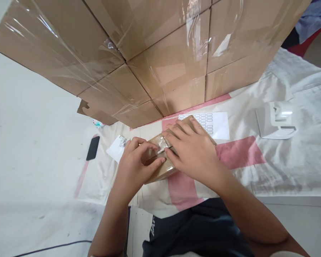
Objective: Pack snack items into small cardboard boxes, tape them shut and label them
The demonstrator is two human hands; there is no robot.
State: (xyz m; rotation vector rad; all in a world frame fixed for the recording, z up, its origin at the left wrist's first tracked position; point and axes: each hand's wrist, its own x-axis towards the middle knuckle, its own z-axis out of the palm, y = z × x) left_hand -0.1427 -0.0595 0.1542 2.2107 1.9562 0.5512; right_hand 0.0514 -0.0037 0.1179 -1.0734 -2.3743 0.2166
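Note:
A small brown cardboard box [156,175] lies at an angle on the cloth in front of me, with shiny clear tape [162,142] across its top. My left hand [135,160] is at the box's left end. Its thumb and index finger rest apart on the top by the tape, while the other fingers are bent. Spread flat over the right part of the box, my right hand [189,150] has its thumb near the tape's edge. The hands cover much of the box top.
Large taped cartons [168,64] stand stacked just behind the box. A printed label sheet [220,125] lies partly under the box. To the right is a white tape dispenser [276,119]. On the left are a white paper piece [116,149] and a black phone [93,148].

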